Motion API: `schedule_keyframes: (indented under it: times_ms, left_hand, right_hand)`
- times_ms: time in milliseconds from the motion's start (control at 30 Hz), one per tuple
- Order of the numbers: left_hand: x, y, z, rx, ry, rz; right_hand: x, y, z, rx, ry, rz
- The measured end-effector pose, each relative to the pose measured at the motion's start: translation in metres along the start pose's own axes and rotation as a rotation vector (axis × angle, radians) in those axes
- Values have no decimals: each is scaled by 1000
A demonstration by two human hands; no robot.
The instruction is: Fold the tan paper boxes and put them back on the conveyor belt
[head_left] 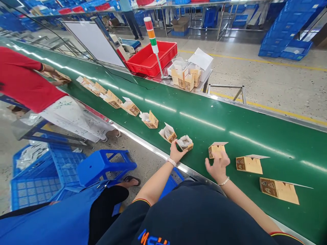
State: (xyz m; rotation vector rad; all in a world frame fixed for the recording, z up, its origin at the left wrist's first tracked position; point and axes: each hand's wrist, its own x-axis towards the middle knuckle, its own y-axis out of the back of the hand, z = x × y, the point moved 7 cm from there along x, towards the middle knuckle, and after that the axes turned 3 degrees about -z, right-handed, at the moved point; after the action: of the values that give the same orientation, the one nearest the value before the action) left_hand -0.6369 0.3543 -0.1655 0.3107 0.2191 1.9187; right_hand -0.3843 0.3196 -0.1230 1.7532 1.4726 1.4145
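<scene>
From the head view, I see the left hand (177,152) with narrow fingers at the edge of a small open carton (185,143), though I cannot tell if they grip it. The right hand (217,166) spreads its fingers wide just beside the next carton (217,149). Both cartons sit on the green conveyor belt (230,112), apparently spaced apart to keep each one separate.

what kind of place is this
This looks like a factory packing line. A long green conveyor belt carries open cardboard boxes, a stack light stands beside it, and blue plastic crates are stacked on the floor.
</scene>
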Motion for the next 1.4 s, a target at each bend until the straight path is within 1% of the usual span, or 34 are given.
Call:
schedule_keyframes:
  times_ms: [67,100,133,167,200,267,300,367,433,500,533,567,633,700,767,833,900,933,1000,1067,1100,1167,1233,1267,1333,1400]
  left_hand:
    - [-10,-3,2,26,-21,63]
    - [-17,-5,3,36,-43,76]
    - [-25,-8,4,43,-69,71]
    - [-32,-12,5,50,-93,52]
    - [-37,-15,5,56,-111,28]
    - [-44,-23,6,70,-119,-8]
    - [-44,-26,6,77,-107,-13]
    - [-40,-29,3,79,-49,-17]
    - [-31,-31,0,29,12,-76]
    - [-24,-29,-1,-53,11,-202]
    - [-23,-25,-1,-82,-16,-255]
    - [-23,-17,0,-93,-49,-283]
    - [-30,1,-1,-70,-101,-256]
    - [-44,15,-3,-39,-111,-189]
    - [-57,14,-3,-45,-86,-170]
    - [-66,3,-4,-92,-21,-192]
    - [-69,-10,-5,-155,56,-209]
    - [-69,-14,-5,-181,85,-199]
    - [-69,-17,-5,-212,97,-155]
    - [-72,-18,-2,-212,22,-153]
    - [-75,-21,2,-197,-53,-191]
    - [-86,-32,11,-130,-247,-340]
    - [-100,-47,15,-15,-417,-521]
    - [-105,-55,15,57,-473,-603]
    - [-110,-70,14,204,-534,-729]
    - [-105,-81,15,326,-555,-787]
  right_hand:
    - [-8,-14,-29,131,212,-126]
    - [-10,-22,-41,198,286,-179]
    - [-10,-29,-50,259,323,-208]
    - [-7,-35,-55,311,322,-212]
    - [-2,-40,-56,358,289,-200]
    - [12,-49,-49,457,164,-173]
    - [18,-53,-42,508,87,-174]
    - [23,-60,-29,586,-44,-216]
    - [17,-61,-19,615,-105,-281]
    - [3,-57,-11,604,-100,-333]
    - [-4,-54,-6,597,-87,-341]
    - [-11,-49,-2,595,-75,-335]
    - [-17,-42,7,605,-71,-292]
    - [-10,-40,11,638,-77,-267]
    - [4,-45,5,693,-32,-339]
    - [17,-52,-7,755,52,-461]
    - [24,-54,-18,794,119,-536]
    - [23,-52,-21,795,137,-534]
    - [16,-46,-21,737,135,-450]
    - [2,-39,-16,604,97,-306]
    - [-6,-36,-13,522,71,-232]
    - [-23,-31,-9,358,16,-105]
    - [-34,-27,-7,243,-2,-31]
    - [-38,-26,-7,210,12,-14]
    - [-41,-21,-7,194,75,-8]
    - [-43,-14,-7,221,190,-34]
